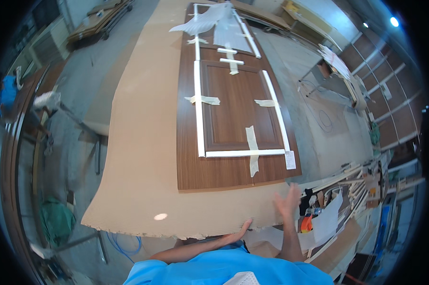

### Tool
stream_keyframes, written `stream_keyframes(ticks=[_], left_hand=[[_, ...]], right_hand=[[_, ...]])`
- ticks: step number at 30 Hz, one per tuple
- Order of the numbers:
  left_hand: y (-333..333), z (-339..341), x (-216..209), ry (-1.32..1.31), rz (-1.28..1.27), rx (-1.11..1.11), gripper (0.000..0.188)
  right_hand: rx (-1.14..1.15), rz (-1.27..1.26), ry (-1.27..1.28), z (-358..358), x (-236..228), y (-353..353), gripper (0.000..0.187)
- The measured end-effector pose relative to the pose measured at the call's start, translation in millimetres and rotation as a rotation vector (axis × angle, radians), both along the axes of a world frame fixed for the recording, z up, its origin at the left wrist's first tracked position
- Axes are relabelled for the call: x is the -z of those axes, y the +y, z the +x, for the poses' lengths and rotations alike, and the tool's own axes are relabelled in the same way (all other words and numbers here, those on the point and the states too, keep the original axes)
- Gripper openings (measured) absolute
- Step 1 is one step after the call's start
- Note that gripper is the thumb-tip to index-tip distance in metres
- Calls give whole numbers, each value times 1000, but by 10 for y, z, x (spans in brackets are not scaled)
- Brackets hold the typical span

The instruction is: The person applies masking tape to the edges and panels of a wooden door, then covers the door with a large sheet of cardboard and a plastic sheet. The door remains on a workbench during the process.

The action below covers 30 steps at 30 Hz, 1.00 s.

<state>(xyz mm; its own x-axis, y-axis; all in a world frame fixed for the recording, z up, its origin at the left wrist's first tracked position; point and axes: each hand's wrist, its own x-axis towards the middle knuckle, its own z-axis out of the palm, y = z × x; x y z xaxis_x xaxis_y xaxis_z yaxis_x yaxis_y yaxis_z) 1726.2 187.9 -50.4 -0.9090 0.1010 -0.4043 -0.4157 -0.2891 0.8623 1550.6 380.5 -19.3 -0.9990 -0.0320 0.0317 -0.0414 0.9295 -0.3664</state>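
A brown wood-grain door panel (233,171) lies on a large sheet of corrugated cardboard (141,142). White strips (199,109) frame its raised panel, held by pieces of pale masking tape (252,142). A small white label (290,160) sits at its near right corner. My right hand (288,202) is raised beyond the near right corner of the cardboard, fingers apart and slightly blurred, holding nothing. My left hand (240,231) rests at the cardboard's ragged near edge with its fingers stretched out. Translucent plastic film (219,21) lies over the door's far end.
To the right, low down, stand wood offcuts (357,185) and an orange object (307,224). A paper-topped table (335,59) is farther right. On the left are a metal stand (76,118), a green bag (56,221) and a blue hose (124,247) on the floor.
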Motion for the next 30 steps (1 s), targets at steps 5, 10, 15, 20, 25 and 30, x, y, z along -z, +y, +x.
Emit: stream_keyframes(ticks=[5,10,15,20,25,30], left_hand=[[-93,-104,-75,11,-112,84,57],[-103,-74,-116,-58,-266,126,63],[-144,2,-76,-357,-303,67,65],[-212,237,-239,-419,532,-679,64],[-224,270,-348,-392,412,-813,48],[-11,307,-323,-389,206,-880,32]], right_hand=[[787,-1027,-293,280,209,803,83],[878,-965,-563,397,710,1085,60],[439,-1334,-730,29,619,1478,39],[209,-1252,-758,-123,438,1484,33],[155,-1092,-785,-168,193,1409,31],[-218,-133,-183,-433,-89,1299,39]])
